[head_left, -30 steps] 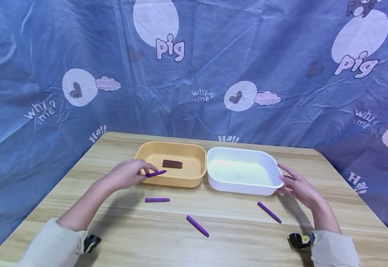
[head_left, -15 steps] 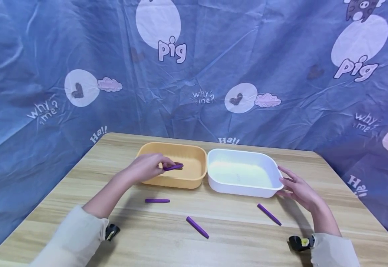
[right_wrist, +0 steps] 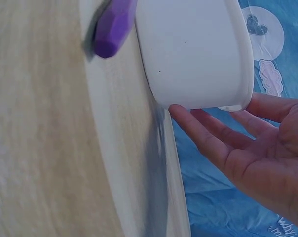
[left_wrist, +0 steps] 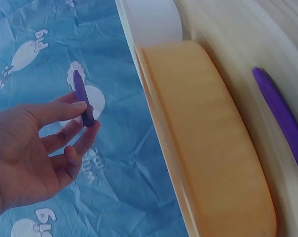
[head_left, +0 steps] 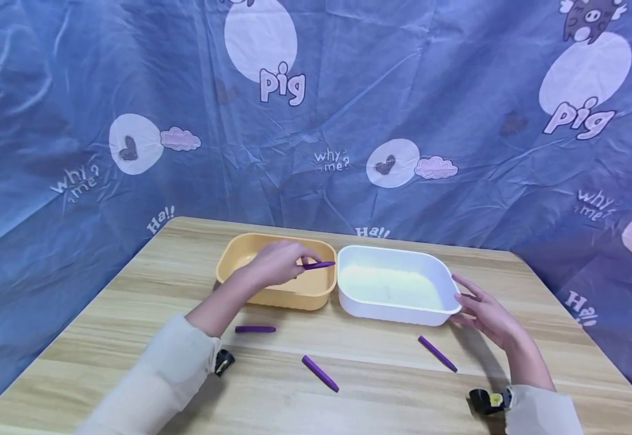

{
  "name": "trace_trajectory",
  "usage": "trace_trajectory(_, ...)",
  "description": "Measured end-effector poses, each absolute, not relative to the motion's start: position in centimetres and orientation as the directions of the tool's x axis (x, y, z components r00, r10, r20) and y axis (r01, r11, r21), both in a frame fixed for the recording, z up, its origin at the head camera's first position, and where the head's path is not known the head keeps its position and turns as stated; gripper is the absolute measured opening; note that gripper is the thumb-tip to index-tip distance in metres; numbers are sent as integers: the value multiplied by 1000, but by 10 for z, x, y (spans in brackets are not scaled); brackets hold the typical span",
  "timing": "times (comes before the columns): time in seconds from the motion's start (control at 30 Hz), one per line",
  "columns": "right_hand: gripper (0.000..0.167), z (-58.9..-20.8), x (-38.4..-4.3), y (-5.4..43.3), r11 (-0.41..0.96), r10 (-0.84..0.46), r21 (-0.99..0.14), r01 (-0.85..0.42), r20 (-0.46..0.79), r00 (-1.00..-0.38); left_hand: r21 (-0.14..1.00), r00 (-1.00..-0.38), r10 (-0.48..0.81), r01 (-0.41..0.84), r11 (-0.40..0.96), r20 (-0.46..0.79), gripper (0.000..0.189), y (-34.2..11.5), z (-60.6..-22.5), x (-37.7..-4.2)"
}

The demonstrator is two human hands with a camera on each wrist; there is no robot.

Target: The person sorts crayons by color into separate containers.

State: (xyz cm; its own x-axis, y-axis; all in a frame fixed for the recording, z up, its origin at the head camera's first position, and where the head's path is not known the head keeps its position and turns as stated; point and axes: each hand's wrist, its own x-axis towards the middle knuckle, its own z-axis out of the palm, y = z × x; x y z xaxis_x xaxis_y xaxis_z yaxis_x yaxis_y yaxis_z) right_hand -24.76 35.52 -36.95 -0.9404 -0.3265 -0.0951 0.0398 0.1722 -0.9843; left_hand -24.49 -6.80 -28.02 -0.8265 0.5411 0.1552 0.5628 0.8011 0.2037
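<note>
My left hand [head_left: 280,263] pinches a purple crayon [head_left: 320,265] between thumb and fingers, over the right part of the orange bin [head_left: 289,300]. In the left wrist view the crayon [left_wrist: 81,96] stands up from the fingertips with its tapered end away from the hand. The brown crayons in the bin are almost wholly hidden under this hand. My right hand [head_left: 487,314] rests at the right end of the white bin [head_left: 392,309]. Its extended fingers [right_wrist: 208,136] touch the bin's outer wall and rim in the right wrist view.
Three purple crayons lie apart on the wooden table [head_left: 381,405]: one at the left [head_left: 255,329], one near the middle [head_left: 320,373] and one at the right [head_left: 437,353]. The two bins stand side by side near the back edge, before a blue printed curtain [head_left: 294,133].
My left hand has carried the purple crayon rightward across the orange bin, from its left front to near its right rim. My right hand has stayed at the white bin.
</note>
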Motion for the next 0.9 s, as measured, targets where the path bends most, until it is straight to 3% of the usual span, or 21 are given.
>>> trace_trajectory(0.47,64,-370,-246,351,165,-319,-986,32,-85,-944,223,-833,540,553,803,121,32,-28,-280,-277)
trace_trajectory(0.9,64,-368,-247,350,178,-310,-983,35,-89,-947,203,-870,492,487,850,26,43,0,-295,-316)
